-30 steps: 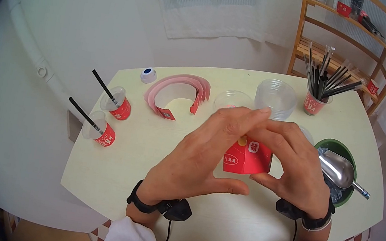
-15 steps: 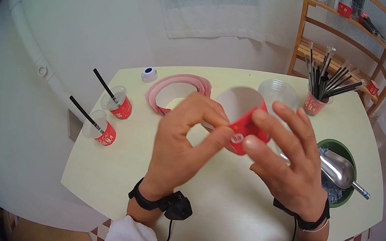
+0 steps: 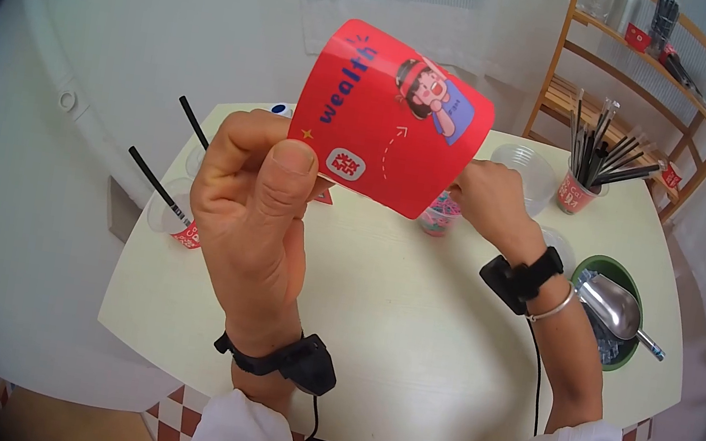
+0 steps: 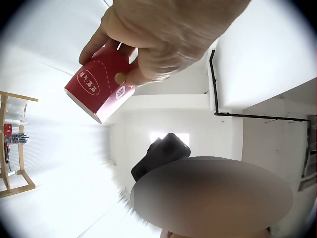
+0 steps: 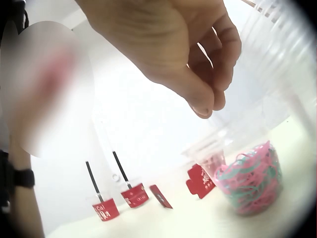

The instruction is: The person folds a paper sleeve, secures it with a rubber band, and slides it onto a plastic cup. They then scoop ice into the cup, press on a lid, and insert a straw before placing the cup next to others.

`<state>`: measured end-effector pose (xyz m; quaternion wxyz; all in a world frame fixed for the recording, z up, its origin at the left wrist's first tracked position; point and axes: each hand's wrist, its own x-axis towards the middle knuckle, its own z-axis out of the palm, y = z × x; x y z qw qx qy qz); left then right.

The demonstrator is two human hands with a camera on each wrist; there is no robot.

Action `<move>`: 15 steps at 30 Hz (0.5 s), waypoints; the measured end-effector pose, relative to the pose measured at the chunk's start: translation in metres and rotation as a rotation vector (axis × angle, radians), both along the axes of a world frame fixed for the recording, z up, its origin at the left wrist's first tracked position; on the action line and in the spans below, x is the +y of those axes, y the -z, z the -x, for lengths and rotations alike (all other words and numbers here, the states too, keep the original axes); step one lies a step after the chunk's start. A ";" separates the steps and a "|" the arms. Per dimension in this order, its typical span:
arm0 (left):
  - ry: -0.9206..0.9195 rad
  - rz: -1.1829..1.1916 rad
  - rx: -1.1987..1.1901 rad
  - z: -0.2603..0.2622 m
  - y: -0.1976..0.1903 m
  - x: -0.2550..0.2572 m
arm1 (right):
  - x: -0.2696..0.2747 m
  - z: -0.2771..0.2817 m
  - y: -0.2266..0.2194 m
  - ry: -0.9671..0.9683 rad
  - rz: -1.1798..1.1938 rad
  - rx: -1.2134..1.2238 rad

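Note:
In the head view my left hand [image 3: 255, 206] is raised over the table, pinching a red paper cup sleeve [image 3: 396, 117] between thumb and fingers. The sleeve is curved into a ring, with "wealth" and a cartoon figure facing me. My right hand [image 3: 501, 206] reaches forward, partly behind the sleeve. Its thumb and fingertips pinch together at the rim of a clear plastic cup [image 5: 252, 183], seen in the right wrist view. Pink and teal paper shreds fill the lower part of that cup. The left wrist view shows the sleeve [image 4: 91, 82] from its other side.
Two sleeved cups with black straws [image 3: 159, 187] stand at the left. Stacked clear cups [image 3: 524, 178] and a cup of wrapped straws [image 3: 574, 197] are at the back right. A metal scoop [image 3: 614, 305] lies in a green bowl [image 3: 625, 357]. A wooden shelf [image 3: 563, 97] stands behind.
Both hands were working on the sleeve. The right hand has let go and moved forward to the clear cup, while the left has lifted the sleeve up and to the left.

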<state>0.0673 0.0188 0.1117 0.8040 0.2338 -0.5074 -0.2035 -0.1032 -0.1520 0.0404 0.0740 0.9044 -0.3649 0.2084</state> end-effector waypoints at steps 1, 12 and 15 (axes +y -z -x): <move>-0.007 0.010 0.005 -0.003 -0.001 0.003 | -0.004 -0.008 0.001 0.013 0.042 0.060; 0.092 0.117 0.066 -0.024 -0.003 0.014 | -0.013 -0.031 -0.006 0.081 -0.086 0.439; 0.025 0.108 0.031 -0.026 -0.002 0.014 | -0.017 -0.026 -0.006 0.086 -0.122 0.300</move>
